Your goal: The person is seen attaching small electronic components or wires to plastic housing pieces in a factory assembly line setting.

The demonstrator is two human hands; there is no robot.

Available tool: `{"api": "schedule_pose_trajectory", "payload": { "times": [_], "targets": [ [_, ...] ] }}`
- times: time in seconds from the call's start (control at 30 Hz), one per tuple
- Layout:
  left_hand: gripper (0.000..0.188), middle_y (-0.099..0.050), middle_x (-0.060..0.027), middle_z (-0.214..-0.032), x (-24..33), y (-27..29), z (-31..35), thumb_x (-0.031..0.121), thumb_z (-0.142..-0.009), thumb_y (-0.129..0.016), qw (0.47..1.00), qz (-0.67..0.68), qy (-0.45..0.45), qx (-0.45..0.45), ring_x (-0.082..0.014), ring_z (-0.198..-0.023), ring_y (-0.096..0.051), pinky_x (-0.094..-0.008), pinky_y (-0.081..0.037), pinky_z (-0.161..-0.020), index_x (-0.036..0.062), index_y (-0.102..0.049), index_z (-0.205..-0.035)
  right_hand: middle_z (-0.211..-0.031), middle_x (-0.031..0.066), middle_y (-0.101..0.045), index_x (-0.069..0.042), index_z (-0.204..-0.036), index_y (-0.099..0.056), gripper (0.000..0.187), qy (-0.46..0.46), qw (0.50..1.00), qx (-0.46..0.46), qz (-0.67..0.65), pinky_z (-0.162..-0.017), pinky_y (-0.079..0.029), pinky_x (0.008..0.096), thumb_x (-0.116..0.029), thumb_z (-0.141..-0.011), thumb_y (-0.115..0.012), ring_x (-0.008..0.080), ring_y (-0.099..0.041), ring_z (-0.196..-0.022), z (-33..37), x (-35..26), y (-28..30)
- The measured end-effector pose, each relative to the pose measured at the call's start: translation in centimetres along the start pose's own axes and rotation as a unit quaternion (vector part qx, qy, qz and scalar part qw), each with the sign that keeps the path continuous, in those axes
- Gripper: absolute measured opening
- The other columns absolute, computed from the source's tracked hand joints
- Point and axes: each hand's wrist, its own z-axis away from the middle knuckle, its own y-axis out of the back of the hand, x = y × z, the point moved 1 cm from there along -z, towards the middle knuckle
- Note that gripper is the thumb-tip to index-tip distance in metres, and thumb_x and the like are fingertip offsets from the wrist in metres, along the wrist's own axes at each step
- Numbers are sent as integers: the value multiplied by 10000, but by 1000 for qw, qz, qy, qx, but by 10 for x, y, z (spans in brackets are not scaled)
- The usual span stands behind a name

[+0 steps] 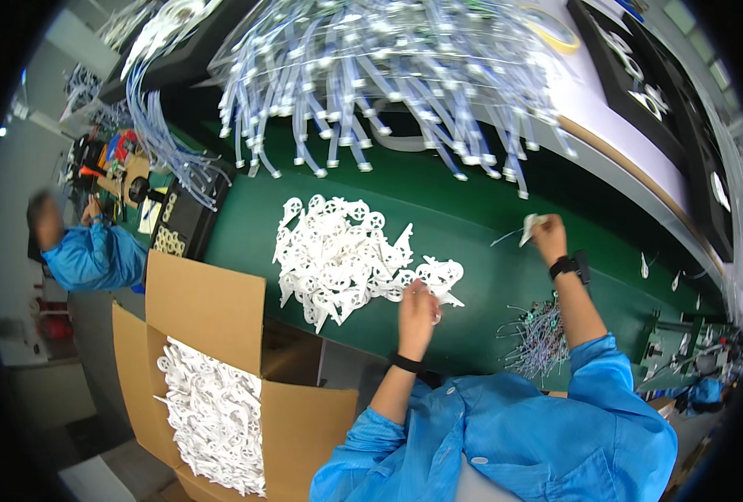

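Observation:
My left hand (419, 316) is at the right end of a loose pile of white plastic parts (338, 255), each with a spoked round end and a pointed tail. Its fingers are closed, and the rim of one white plastic part shows beside them. Farther right, my right hand (549, 238) is raised above the green table (480, 243). It pinches a small white plastic piece (529, 227) from which a thin wire sticks out to the left. The fingers partly cover that piece.
An open cardboard box (204, 284) full of white parts stands at lower left. Bundled blue-white cables (371, 92) hang over the table's far side. Thin wires (539, 339) lie near my right forearm. A metal fixture (681, 347) is at far right; a co-worker (95, 251) sits left.

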Motion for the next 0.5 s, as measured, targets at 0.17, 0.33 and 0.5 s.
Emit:
{"api": "schedule_pose_trajectory", "payload": {
  "times": [0.17, 0.33, 0.5],
  "targets": [
    [420, -486, -230, -1148, 5, 114, -32, 167, -880, -570, 816, -367, -191, 404, -345, -1094, -438, -451, -364, -945, -38, -488, -1237, -913, 180, -627, 40, -978, -599, 282, 51, 949, 99, 295, -744, -502, 398, -163, -800, -679, 318, -620, -827, -67, 44, 24],
    [661, -325, -256, -1346, 16, 168, -35, 405, -833, -615, 760, -363, 12, 540, -429, -1192, -339, -547, -333, -969, 118, -398, -1386, -1167, 139, -571, -84, -1122, -638, 312, 209, 958, -192, 46, -950, -432, 355, -179, -832, -697, 270, -543, -1087, 19, -119, -158],
    [678, -325, -233, -1378, -3, 159, -54, 527, -834, -570, 755, -403, 111, 505, -453, -1168, -376, -590, -374, -926, 211, -392, -1407, -1400, 129, -428, -223, -1263, -581, 455, 305, 900, -296, 98, -1066, -230, 463, -388, -842, -626, 311, -382, -1296, 44, -189, -304]
  ]
}}
